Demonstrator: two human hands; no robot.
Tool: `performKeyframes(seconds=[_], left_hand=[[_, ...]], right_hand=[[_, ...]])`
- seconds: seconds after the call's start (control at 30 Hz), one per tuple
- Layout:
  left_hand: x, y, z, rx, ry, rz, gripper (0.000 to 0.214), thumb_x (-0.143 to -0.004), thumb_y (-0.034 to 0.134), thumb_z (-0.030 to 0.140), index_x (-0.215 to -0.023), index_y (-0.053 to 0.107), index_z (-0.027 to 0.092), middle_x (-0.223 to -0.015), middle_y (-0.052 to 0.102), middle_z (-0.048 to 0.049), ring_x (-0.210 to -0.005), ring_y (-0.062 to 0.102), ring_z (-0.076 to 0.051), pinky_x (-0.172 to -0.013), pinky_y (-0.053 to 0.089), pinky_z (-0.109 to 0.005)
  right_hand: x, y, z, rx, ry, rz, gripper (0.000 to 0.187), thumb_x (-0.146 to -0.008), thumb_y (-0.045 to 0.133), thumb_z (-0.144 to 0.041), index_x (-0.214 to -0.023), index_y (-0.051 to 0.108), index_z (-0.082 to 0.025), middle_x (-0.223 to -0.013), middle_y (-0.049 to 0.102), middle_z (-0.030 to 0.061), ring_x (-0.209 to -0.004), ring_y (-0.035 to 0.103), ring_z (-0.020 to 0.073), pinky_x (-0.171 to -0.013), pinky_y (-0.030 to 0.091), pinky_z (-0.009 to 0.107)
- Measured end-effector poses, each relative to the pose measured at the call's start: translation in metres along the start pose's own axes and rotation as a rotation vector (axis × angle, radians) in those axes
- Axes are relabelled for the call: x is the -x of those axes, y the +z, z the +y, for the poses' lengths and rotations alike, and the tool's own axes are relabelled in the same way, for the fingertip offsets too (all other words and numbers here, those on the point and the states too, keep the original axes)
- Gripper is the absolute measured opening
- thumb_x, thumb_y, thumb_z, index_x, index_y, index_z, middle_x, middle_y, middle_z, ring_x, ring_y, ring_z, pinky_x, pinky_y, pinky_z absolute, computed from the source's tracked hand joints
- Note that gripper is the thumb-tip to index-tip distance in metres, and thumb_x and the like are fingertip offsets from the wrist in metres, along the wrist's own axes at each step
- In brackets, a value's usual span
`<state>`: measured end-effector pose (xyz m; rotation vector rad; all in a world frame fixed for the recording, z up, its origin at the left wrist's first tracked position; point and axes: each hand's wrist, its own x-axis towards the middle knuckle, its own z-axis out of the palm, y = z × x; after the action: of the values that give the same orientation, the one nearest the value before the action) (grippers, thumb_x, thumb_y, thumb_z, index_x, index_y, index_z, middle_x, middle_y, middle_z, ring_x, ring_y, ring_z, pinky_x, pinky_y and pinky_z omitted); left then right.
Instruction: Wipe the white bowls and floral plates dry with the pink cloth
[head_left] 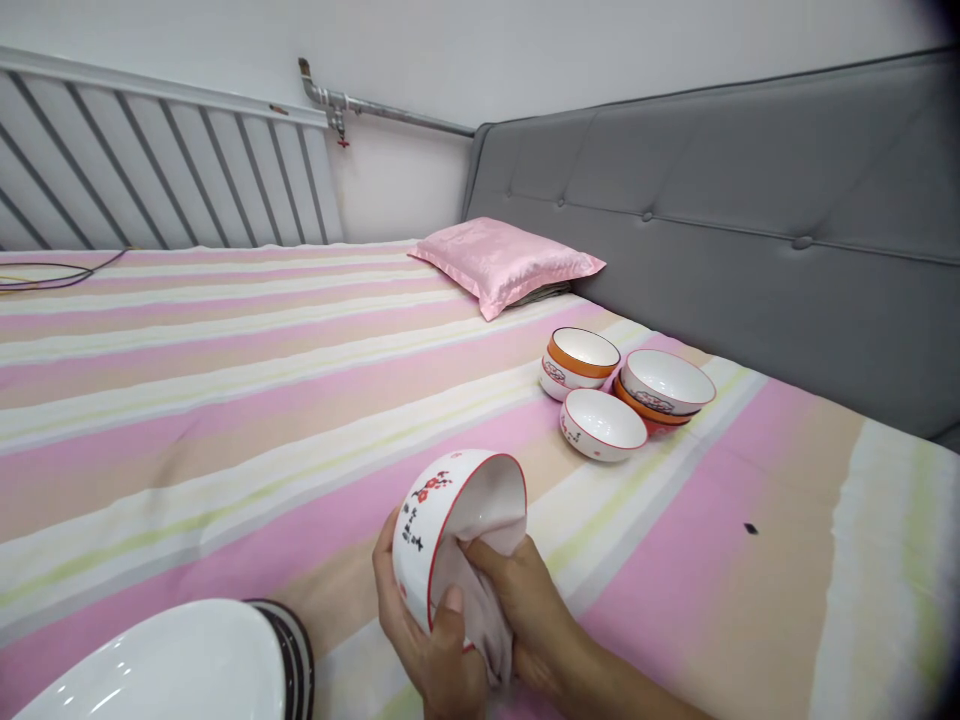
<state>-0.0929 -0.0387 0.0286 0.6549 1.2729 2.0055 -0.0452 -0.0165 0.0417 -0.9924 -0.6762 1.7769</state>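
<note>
The left hand (433, 652) is curling around a tilted bowl (424, 522), the right hand (531, 608) is bunching cloth (480, 600) inside; uneven pressing could be twisting the bowl loose onto the bed (645, 580) beneath.

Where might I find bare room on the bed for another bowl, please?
Left of the held bowl, striped sheet lies bare between the plates and pillow. Another patch, with just a small dark spot, lies right of the clustered bowls, below the headboard. It is crowded among those bowls and around the left hand and right hand.
</note>
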Motion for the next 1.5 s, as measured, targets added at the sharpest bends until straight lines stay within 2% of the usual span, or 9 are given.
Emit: performKeyframes(seconds=[0.13,0.3,0.4,0.5,0.6,0.87,1.07,1.27,1.5], left_hand=[[-0.004,0.003,0.002,0.038,-0.009,0.004,0.063,-0.066,0.058,0.038,-0.126,0.045,0.021,-0.120,0.056,-0.0073,-0.114,0.050,-0.031,-0.094,0.040,-0.040],[-0.021,0.000,0.008,-0.016,-0.058,-0.251,0.063,-0.065,0.063,0.041,-0.122,0.049,0.018,-0.117,0.059,-0.0098,-0.114,0.051,-0.032,-0.095,0.039,-0.040],[-0.031,-0.004,0.013,-0.120,-0.111,-0.449,0.060,-0.063,0.066,0.040,-0.117,0.054,0.017,-0.117,0.060,-0.0107,-0.111,0.052,-0.033,-0.093,0.040,-0.040],[-0.038,-0.008,0.015,-0.274,-0.160,-0.672,0.058,-0.065,0.065,0.038,-0.118,0.053,0.017,-0.116,0.060,-0.0110,-0.107,0.054,-0.033,-0.088,0.041,-0.040],[-0.041,-0.010,0.016,-0.350,-0.175,-0.768,0.052,-0.067,0.060,0.033,-0.116,0.053,0.018,-0.114,0.061,-0.0101,-0.103,0.055,-0.031,-0.086,0.041,-0.039],[-0.037,-0.008,0.015,-0.282,-0.164,-0.621,0.051,-0.058,0.051,0.022,-0.108,0.057,0.017,-0.103,0.065,-0.0071,-0.094,0.058,-0.030,-0.082,0.042,-0.037],[-0.037,-0.011,0.004,-0.138,-0.135,-0.489,0.052,-0.057,0.057,0.029,-0.107,0.059,0.015,-0.104,0.065,-0.0097,-0.096,0.058,-0.032,-0.084,0.043,-0.038],[-0.036,-0.011,-0.003,-0.073,-0.082,-0.308,0.056,-0.056,0.061,0.038,-0.106,0.062,0.014,-0.104,0.065,-0.0110,-0.102,0.056,-0.034,-0.084,0.045,-0.039],[-0.030,-0.009,0.002,0.108,-0.143,-0.226,0.057,-0.060,0.062,0.032,-0.114,0.057,0.015,-0.097,0.067,-0.0079,-0.101,0.058,-0.032,-0.083,0.046,-0.037]], right_hand=[[-0.008,-0.008,-0.005,0.070,-0.048,0.023,0.030,-0.072,0.064,-0.029,-0.098,0.063,-0.014,-0.087,0.071,0.0082,-0.078,0.067,0.0239,-0.065,0.052,0.031],[-0.025,-0.038,-0.039,0.545,-0.357,0.080,0.022,-0.076,0.056,-0.024,-0.093,0.067,-0.014,-0.087,0.072,0.0070,-0.086,0.066,0.0253,-0.072,0.051,0.033],[-0.023,-0.050,-0.061,0.952,-0.625,0.066,0.034,-0.074,0.048,-0.011,-0.100,0.067,-0.023,-0.097,0.071,0.0019,-0.092,0.064,0.0225,-0.080,0.048,0.031],[-0.014,-0.051,-0.071,1.222,-0.688,0.048,0.046,-0.069,0.045,-0.004,-0.101,0.067,-0.029,-0.099,0.071,-0.0029,-0.089,0.065,0.0195,-0.077,0.047,0.028],[-0.009,-0.048,-0.071,1.274,-0.722,-0.017,0.043,-0.071,0.045,-0.004,-0.098,0.067,-0.029,-0.100,0.070,-0.0035,-0.089,0.065,0.0173,-0.074,0.047,0.025],[-0.016,-0.050,-0.071,1.104,-0.685,-0.106,0.047,-0.071,0.043,-0.004,-0.104,0.066,-0.027,-0.102,0.070,-0.0013,-0.093,0.064,0.0176,-0.081,0.048,0.028],[-0.023,-0.049,-0.068,1.099,-0.639,-0.057,0.043,-0.076,0.043,-0.006,-0.108,0.065,-0.025,-0.099,0.070,0.0001,-0.088,0.064,0.0177,-0.080,0.047,0.028],[-0.025,-0.045,-0.056,1.037,-0.599,0.035,0.028,-0.082,0.042,-0.014,-0.093,0.067,-0.022,-0.079,0.068,-0.0009,-0.077,0.063,0.0181,-0.069,0.046,0.025],[-0.031,-0.044,-0.038,0.903,-0.488,0.079,0.022,-0.081,0.048,-0.024,-0.089,0.068,-0.019,-0.083,0.071,0.0025,-0.082,0.065,0.0230,-0.071,0.049,0.029]])
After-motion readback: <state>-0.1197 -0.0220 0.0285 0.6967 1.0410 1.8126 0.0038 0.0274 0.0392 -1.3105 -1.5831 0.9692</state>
